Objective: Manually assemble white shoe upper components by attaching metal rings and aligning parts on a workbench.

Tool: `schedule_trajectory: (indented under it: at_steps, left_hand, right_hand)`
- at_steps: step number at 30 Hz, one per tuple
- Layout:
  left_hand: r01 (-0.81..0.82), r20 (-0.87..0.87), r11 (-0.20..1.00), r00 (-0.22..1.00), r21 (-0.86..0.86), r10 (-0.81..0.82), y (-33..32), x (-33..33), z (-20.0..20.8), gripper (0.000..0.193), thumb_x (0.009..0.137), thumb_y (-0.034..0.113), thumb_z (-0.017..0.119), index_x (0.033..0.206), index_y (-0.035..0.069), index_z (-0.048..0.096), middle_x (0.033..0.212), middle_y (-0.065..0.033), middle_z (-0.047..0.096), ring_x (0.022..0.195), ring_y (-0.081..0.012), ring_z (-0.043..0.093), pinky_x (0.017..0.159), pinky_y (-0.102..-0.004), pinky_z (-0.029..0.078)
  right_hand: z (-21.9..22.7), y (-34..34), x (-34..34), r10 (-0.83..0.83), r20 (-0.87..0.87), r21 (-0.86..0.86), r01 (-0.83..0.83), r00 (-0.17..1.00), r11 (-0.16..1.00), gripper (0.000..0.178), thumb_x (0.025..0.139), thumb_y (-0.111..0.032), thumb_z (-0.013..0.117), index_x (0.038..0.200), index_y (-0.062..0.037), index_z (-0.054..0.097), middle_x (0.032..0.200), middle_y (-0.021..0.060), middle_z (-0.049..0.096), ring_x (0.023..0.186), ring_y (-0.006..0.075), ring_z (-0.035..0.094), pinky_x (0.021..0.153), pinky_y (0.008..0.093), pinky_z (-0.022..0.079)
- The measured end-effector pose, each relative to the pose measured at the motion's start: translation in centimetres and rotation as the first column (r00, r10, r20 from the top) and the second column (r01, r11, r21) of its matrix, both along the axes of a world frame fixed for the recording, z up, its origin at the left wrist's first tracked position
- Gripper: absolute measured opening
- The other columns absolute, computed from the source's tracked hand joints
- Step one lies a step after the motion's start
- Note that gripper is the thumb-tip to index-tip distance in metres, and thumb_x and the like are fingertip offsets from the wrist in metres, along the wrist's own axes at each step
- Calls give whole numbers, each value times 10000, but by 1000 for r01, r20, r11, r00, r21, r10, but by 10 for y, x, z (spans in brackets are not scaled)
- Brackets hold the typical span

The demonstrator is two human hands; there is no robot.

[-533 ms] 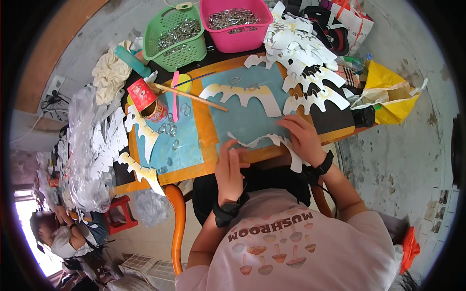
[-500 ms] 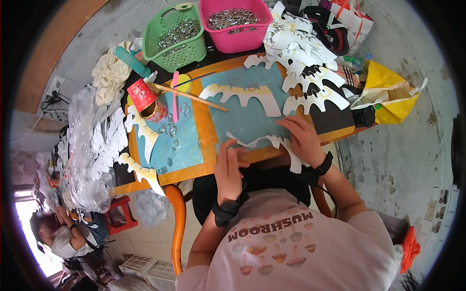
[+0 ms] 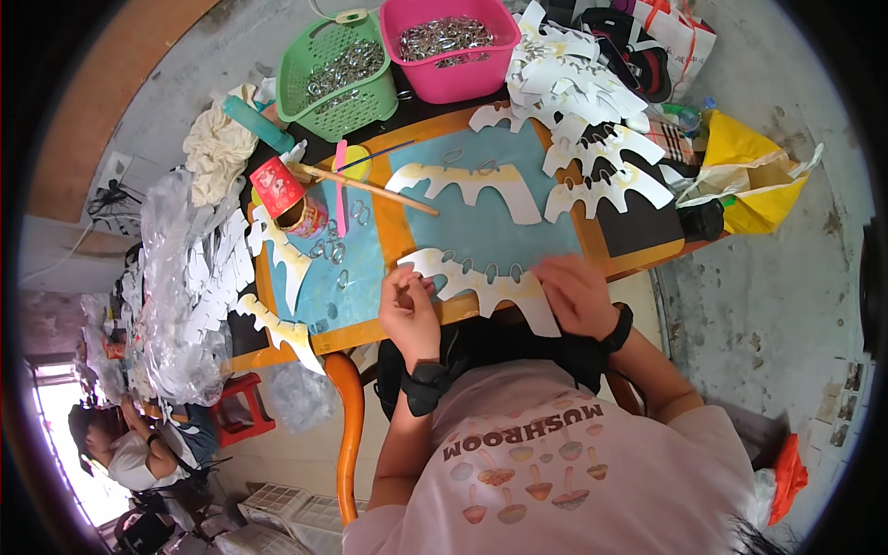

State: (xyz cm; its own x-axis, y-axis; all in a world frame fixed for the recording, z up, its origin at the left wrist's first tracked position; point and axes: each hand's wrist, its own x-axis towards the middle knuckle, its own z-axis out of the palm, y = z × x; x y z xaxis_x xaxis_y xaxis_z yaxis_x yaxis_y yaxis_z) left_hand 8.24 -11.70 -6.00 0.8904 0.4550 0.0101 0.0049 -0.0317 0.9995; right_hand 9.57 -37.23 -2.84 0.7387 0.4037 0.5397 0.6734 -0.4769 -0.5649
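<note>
Across the near edge of the table is a white scalloped cut-out strip [image 3: 490, 287] with yellowish smears, several metal rings standing along its upper edge. My left hand [image 3: 410, 314] is closed in a pinch on its left end. At its right end is my right hand [image 3: 577, 296], fingers pointing left and smeared by motion, so its grip cannot be made out. Farther back on the blue mat [image 3: 435, 222], a similar white strip [image 3: 507, 192] lies with loose metal rings [image 3: 452, 156] by its top edge. More ringed strips [image 3: 610, 192] overlap at the right.
A green basket [image 3: 356, 106] and a pink basket [image 3: 462, 74] hold metal rings at the back. To the left are a red-rimmed cup [image 3: 277, 185], a wooden stick [image 3: 388, 191], a pink strip [image 3: 341, 199] and clear plastic [image 3: 176, 314]. Beside a yellow bag [image 3: 754, 176] is the wall. Another person sits far left.
The near strip has turned from nearly edge-on to face up, showing its rings. My left hand has shifted slightly left and closed on its end; my right hand has moved slightly downward.
</note>
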Motion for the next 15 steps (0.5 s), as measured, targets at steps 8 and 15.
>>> schedule_trajectory:
  at_steps: [8,15]
  left_hand:
    - [-130,62,801,991,584,117,2,-26,36,139,890,-33,662,1020,16,652,867,-4,497,753,-108,477,709,-247,431]
    - [309,128,951,943,8,-307,-21,-47,54,145,845,-100,666,865,19,585,849,-10,512,714,-83,431,649,-217,361]
  right_hand:
    - [2,10,-18,87,-80,114,-77,993,990,238,823,1,684,1058,-34,675,919,112,668,737,264,651,636,329,525]
    - [46,40,-19,145,-364,312,-27,920,950,222,844,-60,738,1056,-56,671,767,44,600,573,150,537,522,263,437]
